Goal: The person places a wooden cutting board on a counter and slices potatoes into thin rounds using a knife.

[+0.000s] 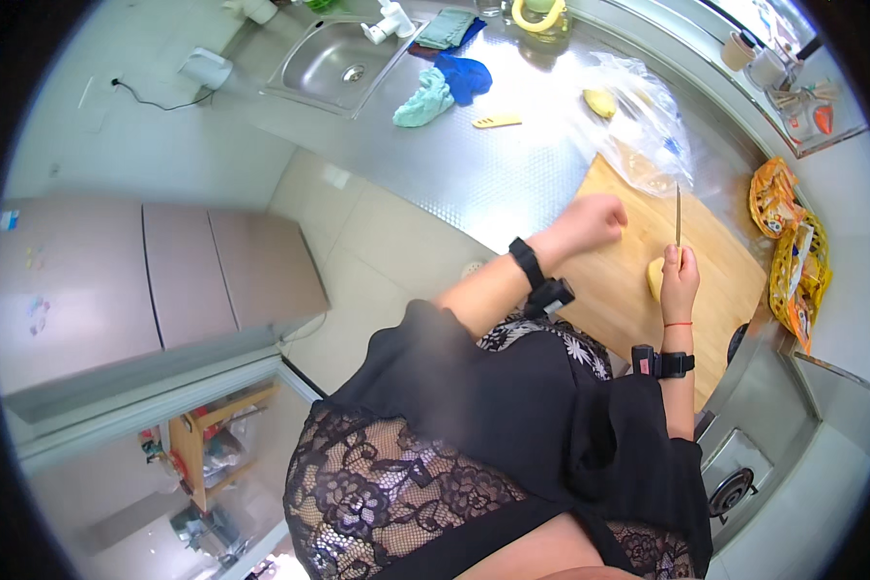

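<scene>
My right hand (679,279) grips a knife (678,217) by its yellow handle, with the narrow blade pointing away from me over the wooden cutting board (725,268). Beside that hand, on its left, a pale yellow piece of food (655,278), perhaps a peeled potato, rests on the board. My left hand (600,219) is curled above the board's left part; a bit of yellow shows at its fingers, but I cannot tell what it is. Beyond the board, a yellow potato-like piece (599,103) lies at a clear plastic bag (641,138).
A yellow slotted strip (498,121), crumpled cloths (426,100) and a steel sink (341,65) are on the left of the steel counter. Yellow baskets with orange packets (801,275) stand right of the board. A gas burner (731,491) is nearer me at right.
</scene>
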{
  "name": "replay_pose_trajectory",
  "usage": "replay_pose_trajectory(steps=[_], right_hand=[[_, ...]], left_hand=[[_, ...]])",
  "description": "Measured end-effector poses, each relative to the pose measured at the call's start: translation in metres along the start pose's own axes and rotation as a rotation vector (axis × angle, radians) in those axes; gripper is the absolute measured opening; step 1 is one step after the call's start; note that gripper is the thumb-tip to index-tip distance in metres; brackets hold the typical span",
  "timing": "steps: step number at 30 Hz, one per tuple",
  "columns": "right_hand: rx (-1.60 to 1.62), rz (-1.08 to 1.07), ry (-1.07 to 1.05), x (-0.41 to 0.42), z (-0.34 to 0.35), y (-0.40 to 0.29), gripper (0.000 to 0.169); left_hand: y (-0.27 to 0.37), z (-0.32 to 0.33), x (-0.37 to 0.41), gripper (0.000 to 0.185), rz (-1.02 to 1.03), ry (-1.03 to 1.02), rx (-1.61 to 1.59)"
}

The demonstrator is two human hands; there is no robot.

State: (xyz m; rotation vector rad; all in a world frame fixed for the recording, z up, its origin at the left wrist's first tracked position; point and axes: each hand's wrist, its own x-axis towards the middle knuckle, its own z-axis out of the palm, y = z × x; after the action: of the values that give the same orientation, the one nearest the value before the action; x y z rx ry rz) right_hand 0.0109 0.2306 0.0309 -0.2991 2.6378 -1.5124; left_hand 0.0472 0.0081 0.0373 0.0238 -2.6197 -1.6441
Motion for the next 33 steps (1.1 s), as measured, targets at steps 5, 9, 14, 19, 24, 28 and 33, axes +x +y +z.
replay_pose_trajectory(steps=[5,9,14,19,24,28,33], right_hand=[[0.11,0.022,-0.041,0.0,0.069,-0.046,0.025],[0.099,0.069,-0.051,0.001,0.115,-0.08,0.026],[0.152,0.122,-0.04,0.01,0.155,-0.096,0.027],[0.14,0.164,0.011,0.01,0.163,-0.094,0.027],[0.247,0.224,0.012,0.014,0.163,-0.086,0.024],[0.078,0.02,0.049,0.009,0.144,-0.056,0.022],[-0.036,0.157,0.169,0.0,0.101,-0.051,0.029]], left_hand=[[-0.056,-0.15,0.001,0.017,0.058,0.348,-0.032],[-0.116,-0.28,0.007,0.02,0.034,0.72,0.366],[-0.198,-0.443,0.03,0.058,-0.122,0.809,0.881],[-0.23,-0.452,0.06,0.052,-0.111,0.748,0.451],[-0.174,-0.365,0.05,0.029,-0.08,0.492,0.186],[-0.124,-0.283,0.049,0.02,-0.019,0.194,0.148],[-0.071,-0.181,0.044,0.019,0.013,0.011,-0.134]])
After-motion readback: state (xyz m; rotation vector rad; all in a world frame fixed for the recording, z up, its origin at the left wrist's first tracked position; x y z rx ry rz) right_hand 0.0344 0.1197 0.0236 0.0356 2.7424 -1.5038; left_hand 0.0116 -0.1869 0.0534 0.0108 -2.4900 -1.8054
